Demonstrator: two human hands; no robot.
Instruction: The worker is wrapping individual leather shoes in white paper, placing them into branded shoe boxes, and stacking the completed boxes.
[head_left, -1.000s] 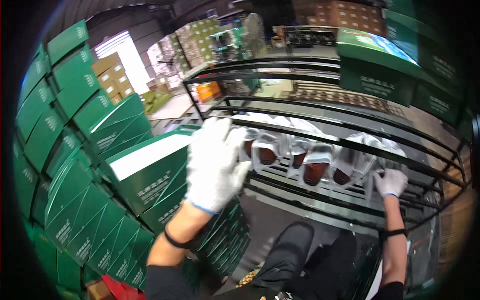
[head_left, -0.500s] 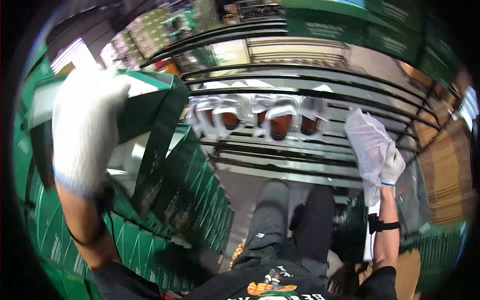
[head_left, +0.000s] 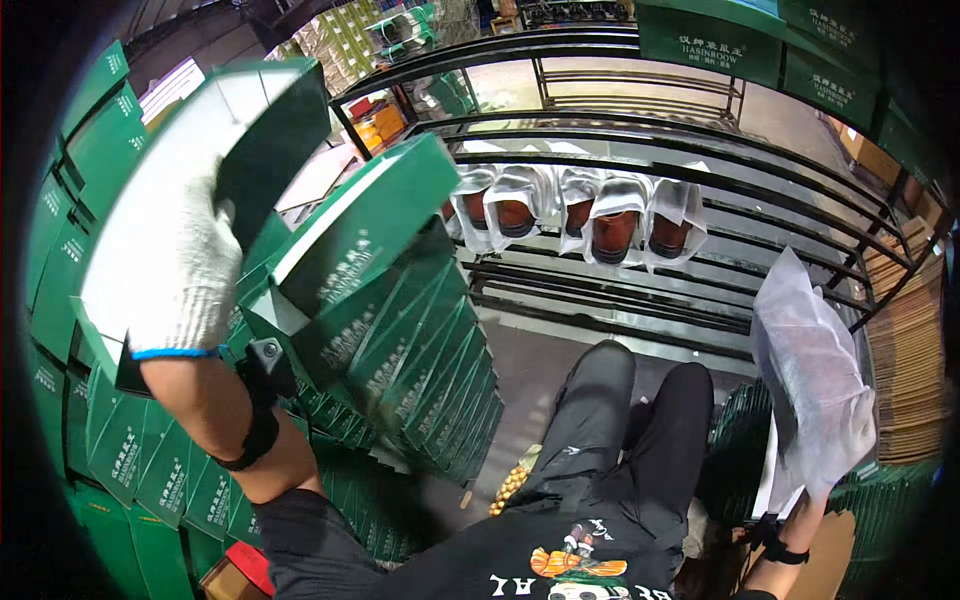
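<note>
Green boxes fill the head view. Our left hand, in a white glove, is raised at the left, its grip closed around the edge of an open box with a pale inside, held up and tilted above the stack of boxes beside our knees. Our right hand, low at the right, is mostly hidden behind the white bag it holds upright; we cannot tell how tightly that grip closes. Ahead, a black metal rack carries a row of brown shoes wrapped in clear bags. Our dark trousers sit between both hands.
</note>
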